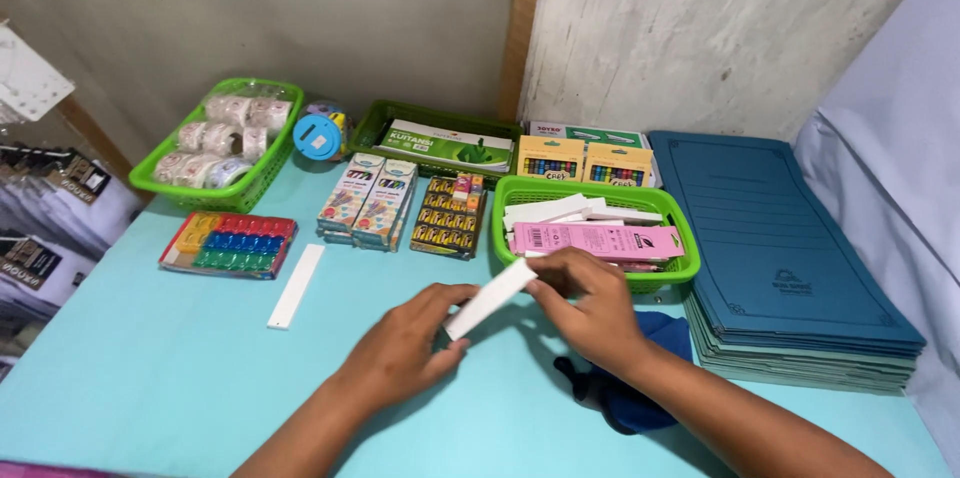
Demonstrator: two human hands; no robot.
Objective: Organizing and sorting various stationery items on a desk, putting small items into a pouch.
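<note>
Two hands pinch one slim white box (490, 299) above the turquoise table (150, 368), left hand (405, 348) at its lower end, right hand (590, 308) at its upper; a loose fingertip hold could drop it against the green basket (600, 200).

One head-worn camera looks down and forward from close above a light blue table (150, 378), facing the wall (300, 18) at 12 o'clock. The person's forearms enter from 6 o'clock. There is no second view, so nothing overlaps.
</note>
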